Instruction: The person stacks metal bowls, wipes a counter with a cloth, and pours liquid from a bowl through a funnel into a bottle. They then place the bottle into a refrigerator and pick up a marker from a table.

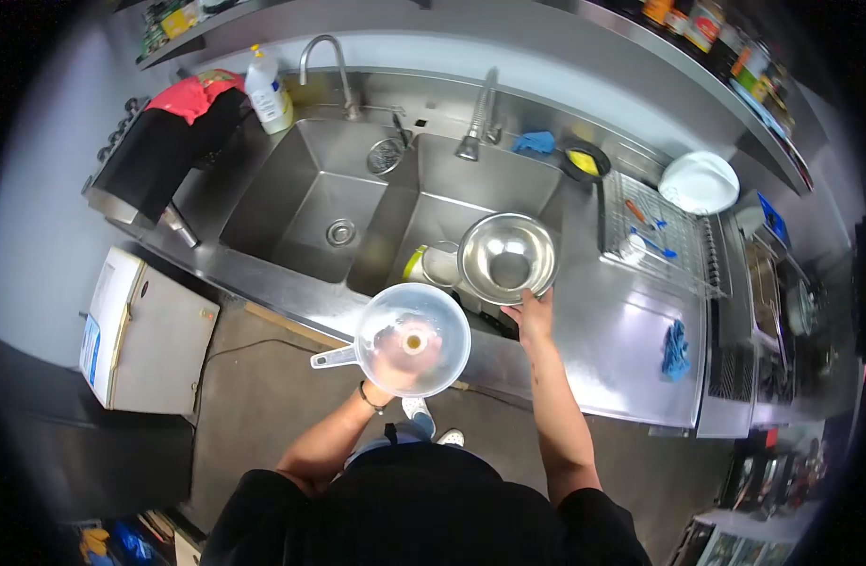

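Two things are held at once, one by each hand. By the left hand (391,372), a clear funnel (444,316) is gripped from underneath; the fingers are blurred by the plastic, so how they are wrapped cannot be told. By the right hand (534,313), a shiny bowl (508,250) is gripped at its near rim. For this to be done well, the rim should be squeezed firmly, since smooth metal may slip, and bumps between bowl and funnel should be avoided. The left arm (334,437) is bent; the right arm (558,401) is stretched forward, almost straight. The funnel is held by the tabletop's (612,321) front edge, and the bowl over the right basin (485,179). Farther out, a blue cloth (676,351) is seen on the tabletop.
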`<state>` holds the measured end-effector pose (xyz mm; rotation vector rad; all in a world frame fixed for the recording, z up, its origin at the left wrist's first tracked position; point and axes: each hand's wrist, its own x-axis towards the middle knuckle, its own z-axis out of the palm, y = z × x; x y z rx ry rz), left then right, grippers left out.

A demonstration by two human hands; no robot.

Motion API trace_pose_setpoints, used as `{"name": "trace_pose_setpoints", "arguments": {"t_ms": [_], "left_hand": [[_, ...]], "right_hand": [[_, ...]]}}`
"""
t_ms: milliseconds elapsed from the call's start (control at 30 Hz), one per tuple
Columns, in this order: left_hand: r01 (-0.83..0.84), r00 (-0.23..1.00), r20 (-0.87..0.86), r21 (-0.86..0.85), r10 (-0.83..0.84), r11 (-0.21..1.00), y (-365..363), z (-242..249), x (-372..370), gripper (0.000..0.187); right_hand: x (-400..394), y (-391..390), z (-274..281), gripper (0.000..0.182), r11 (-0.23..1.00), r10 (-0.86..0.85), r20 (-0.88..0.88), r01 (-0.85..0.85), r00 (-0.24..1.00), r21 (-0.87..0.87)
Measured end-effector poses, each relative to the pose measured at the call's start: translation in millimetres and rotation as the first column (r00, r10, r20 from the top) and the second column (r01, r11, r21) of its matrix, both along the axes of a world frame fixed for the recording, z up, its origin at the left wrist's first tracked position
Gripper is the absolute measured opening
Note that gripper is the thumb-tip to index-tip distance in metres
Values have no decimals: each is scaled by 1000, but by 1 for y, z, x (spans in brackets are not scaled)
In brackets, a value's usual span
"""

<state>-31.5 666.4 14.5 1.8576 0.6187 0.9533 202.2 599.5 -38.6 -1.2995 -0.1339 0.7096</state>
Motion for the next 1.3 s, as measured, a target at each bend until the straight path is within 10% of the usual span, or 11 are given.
{"name": "trace_pose_setpoints", "arguments": {"t_ms": [167, 333, 400, 600, 700, 767, 867, 967, 1067, 1167, 1300], "left_hand": [[-149, 987, -67, -17, 148, 989, 37, 6, -24, 11], [-255, 950, -174, 52, 260, 966, 52, 11, -50, 16], [-318, 936, -144, 50, 322, 947, 54, 11, -57, 17], [-529, 838, -125, 56, 531, 847, 29, 17, -60, 19], [-614, 784, -39, 101, 620, 783, 5, 22, -59, 17], [-668, 738, -77, 58, 671, 742, -11, 24, -63, 17], [-705, 702, -102, 35, 705, 708, -34, 12, -64, 18], [-709, 704, -82, -28, 706, 704, -44, 8, -56, 20], [-702, 697, -11, 195, 717, 685, -43, 1, -39, 21], [-644, 763, -168, -104, 625, 758, -34, 10, -27, 23], [-617, 787, -14, -33, 617, 786, -18, 11, -5, 15]], "right_hand": [[26, 87, -116, 26, 992, 114, -473, -126, 874, 6], [17, 133, -195, 24, 984, 13, -384, -81, 923, -161], [20, 142, -207, 45, 968, 243, -637, -224, 732, 112], [16, 136, -204, 53, 664, 460, -548, -681, 698, -309], [8, 120, -169, 48, 424, 778, -386, -868, 495, -258], [-12, 102, -91, 45, 483, 868, 70, -800, 492, -357], [-42, 84, 29, 59, 252, 902, 385, -962, 193, -108], [-73, 66, 108, 69, 71, 707, 694, -964, -132, -256], [-87, 60, 141, 60, 148, 380, 836, -866, -397, -478], [-80, 65, 143, 39, 204, 374, 896, -922, -239, -331], [-43, 61, 167, 32, 416, 427, 904, -888, 2, -194]]}}
